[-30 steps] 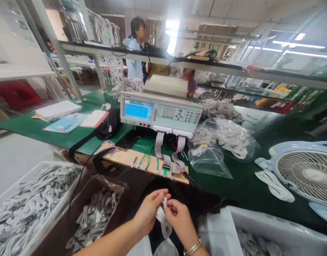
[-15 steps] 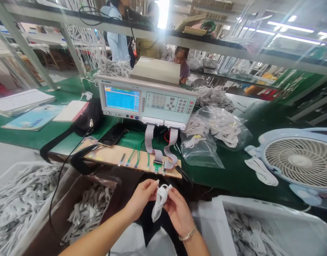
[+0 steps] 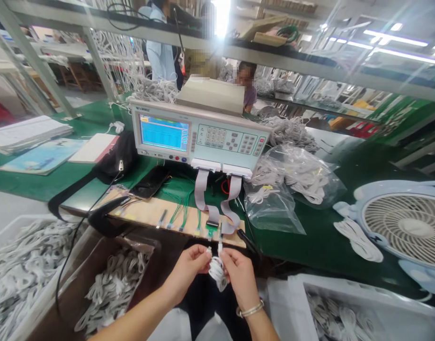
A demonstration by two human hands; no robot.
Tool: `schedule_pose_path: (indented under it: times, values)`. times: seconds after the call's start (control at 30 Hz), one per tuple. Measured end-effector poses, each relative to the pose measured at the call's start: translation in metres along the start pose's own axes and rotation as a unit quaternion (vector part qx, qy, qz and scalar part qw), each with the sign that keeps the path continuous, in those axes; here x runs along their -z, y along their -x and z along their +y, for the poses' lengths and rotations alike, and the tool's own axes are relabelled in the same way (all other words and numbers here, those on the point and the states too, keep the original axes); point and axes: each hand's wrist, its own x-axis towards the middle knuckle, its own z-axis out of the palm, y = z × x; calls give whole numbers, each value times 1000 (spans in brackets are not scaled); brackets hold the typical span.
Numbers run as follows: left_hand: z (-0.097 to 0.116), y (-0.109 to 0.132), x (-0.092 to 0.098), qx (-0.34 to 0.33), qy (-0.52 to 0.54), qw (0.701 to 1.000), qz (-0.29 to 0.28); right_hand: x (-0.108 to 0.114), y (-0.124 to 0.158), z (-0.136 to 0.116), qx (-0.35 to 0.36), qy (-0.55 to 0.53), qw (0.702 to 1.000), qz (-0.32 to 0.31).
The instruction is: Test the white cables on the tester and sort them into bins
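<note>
A coiled white cable [image 3: 217, 273] hangs between my two hands, just in front of the wooden board's edge. My left hand [image 3: 194, 265] pinches one of its plug ends, which points up toward a small green circuit board [image 3: 212, 231]. With thumb and fingers, my right hand [image 3: 237, 266] grips the other plug, whose tip meets the socket at the front of the wooden board [image 3: 146, 211]; how deep it sits, I cannot tell. Grey ribbon cables [image 3: 202, 189] run from the board up to a tester [image 3: 199, 137] with a lit blue screen.
Bins of coiled cables stand at left [image 3: 112, 284] and right [image 3: 345, 312]. Bagged cables [image 3: 291, 180], a loose coil [image 3: 359, 240] and a fan [image 3: 412, 225] lie on the right. A black bag [image 3: 121, 156] and papers [image 3: 29, 132] are on the left. Co-workers are behind.
Both hands have moved forward to the board's front edge with the cable. The right-hand plug now meets the socket, and the view has shifted slightly.
</note>
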Motion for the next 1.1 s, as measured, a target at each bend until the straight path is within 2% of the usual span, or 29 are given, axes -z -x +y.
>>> schedule_pose_path:
  times: [0.13, 0.3, 0.53, 0.77, 0.93, 1.1]
  values:
    - [3, 0, -1, 9, 10, 1000, 9, -4, -3, 0, 0, -36, 999, 6]
    - [5, -3, 0, 20, 35, 999, 12, -12, -7, 5, -30, -181, 983, 6]
    - [2, -8, -4, 31, 28, 999, 35, 0, -3, 2, 19, -68, 997, -28]
    - [-9, -5, -18, -45, 96, 989, 101, 1, 5, 11, 28, -84, 995, -36]
    - [-11, -11, -10, -38, 105, 991, 76, -3, 5, 8, 33, -88, 995, -27]
    - [3, -10, -6, 16, 77, 997, 0, 2, 1, 9, 25, -69, 997, -31]
